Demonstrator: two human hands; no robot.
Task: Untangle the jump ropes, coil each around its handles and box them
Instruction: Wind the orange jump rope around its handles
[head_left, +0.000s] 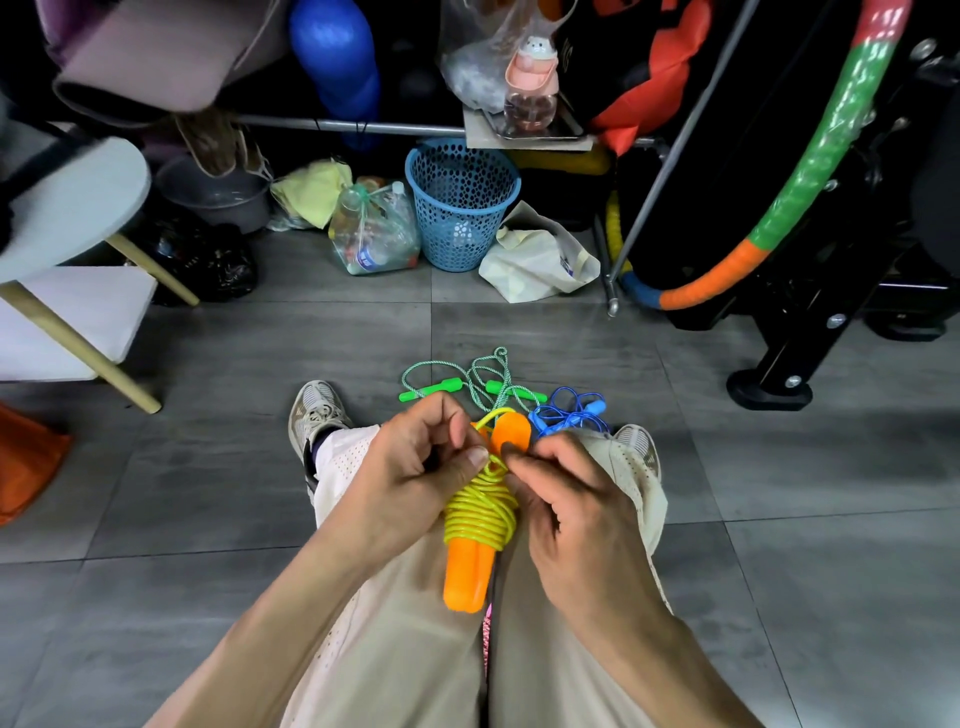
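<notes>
head view: over the lap, the yellow rope (480, 512) is nearly coiled round its orange handles (467, 574), its end pinched by left hand (421, 467) and right hand (566, 499), while green rope (467, 382) and blue rope (566, 413) are left loose on the floor, no box seen.

No readable text anywhere — the bottle label (367, 258) and the blue print on the cream bag (567, 264), both far, are blurred.

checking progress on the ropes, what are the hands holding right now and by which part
Both hold the yellow jump rope: the left hand and the right hand pinch its cord at the top of the coil wound round the orange handles.
</notes>
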